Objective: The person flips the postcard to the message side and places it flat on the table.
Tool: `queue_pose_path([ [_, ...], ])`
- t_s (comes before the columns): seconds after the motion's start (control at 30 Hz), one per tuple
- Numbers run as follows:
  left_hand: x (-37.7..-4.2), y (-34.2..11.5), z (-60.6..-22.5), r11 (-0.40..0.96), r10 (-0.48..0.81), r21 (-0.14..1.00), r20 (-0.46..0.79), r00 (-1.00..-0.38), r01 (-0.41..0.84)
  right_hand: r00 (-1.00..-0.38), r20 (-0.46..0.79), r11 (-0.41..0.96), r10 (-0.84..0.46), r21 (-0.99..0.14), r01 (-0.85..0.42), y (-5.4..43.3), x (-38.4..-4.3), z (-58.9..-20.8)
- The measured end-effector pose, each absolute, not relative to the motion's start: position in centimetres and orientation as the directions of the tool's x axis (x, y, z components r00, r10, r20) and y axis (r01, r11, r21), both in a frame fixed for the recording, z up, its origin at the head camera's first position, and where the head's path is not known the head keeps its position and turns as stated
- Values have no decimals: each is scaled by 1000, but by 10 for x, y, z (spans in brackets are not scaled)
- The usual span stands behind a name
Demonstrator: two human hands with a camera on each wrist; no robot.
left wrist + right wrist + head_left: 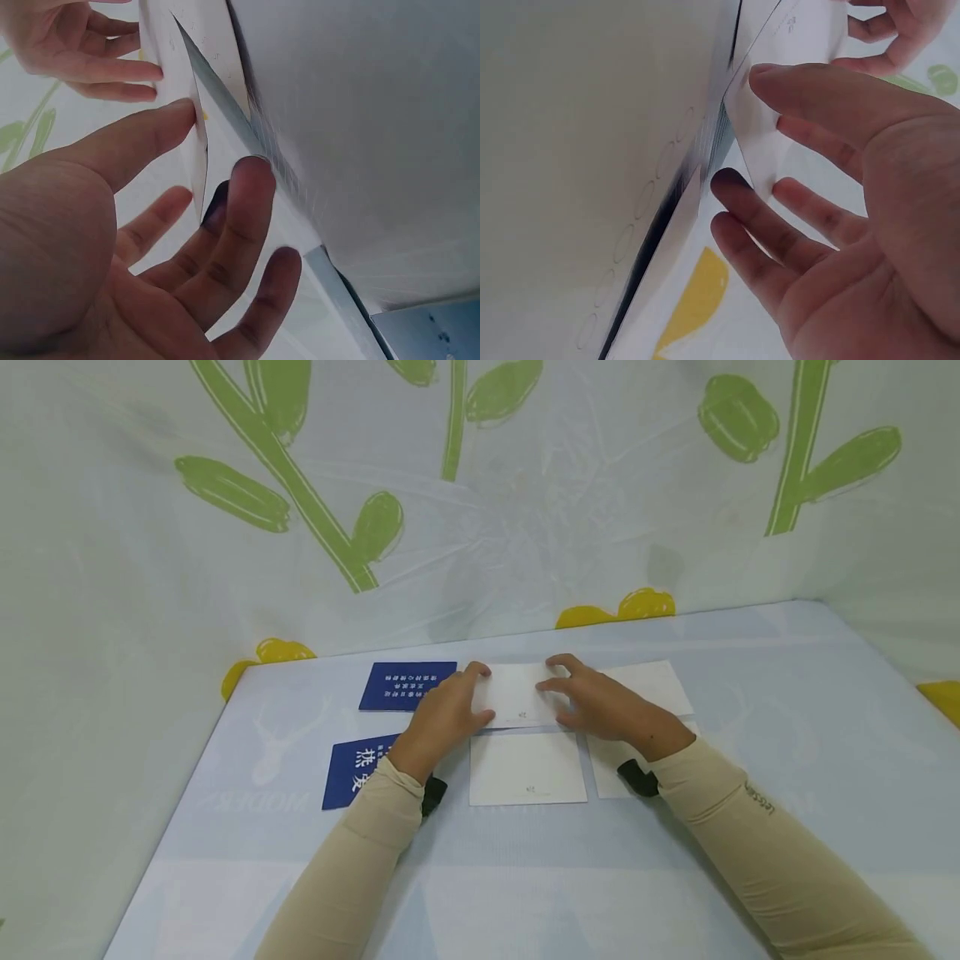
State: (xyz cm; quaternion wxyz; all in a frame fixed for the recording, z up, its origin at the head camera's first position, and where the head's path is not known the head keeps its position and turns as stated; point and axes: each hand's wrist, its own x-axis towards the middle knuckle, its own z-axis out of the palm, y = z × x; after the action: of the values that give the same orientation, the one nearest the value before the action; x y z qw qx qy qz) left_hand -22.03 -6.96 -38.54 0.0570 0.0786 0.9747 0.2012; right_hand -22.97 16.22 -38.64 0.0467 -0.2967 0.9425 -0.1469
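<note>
Pinching a white card (516,695) at opposite ends, a person's left hand (441,718) and right hand (609,703) flank it, just beyond another card (527,768) on the worktop (495,902).

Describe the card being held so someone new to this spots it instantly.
Start at the pale tabletop and go to the far row. Between the dark blue card and the rightmost white card is the middle white card. It alone is held, with the left grip and right grip at opposite sides.
</note>
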Motion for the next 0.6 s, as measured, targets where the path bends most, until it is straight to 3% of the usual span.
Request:
queue_pose_path([
  [0.6, -216, -71, -392, 943, 232, 268, -102, -967, 198, -809, -27, 789, -587, -247, -563, 162, -229, -388],
])
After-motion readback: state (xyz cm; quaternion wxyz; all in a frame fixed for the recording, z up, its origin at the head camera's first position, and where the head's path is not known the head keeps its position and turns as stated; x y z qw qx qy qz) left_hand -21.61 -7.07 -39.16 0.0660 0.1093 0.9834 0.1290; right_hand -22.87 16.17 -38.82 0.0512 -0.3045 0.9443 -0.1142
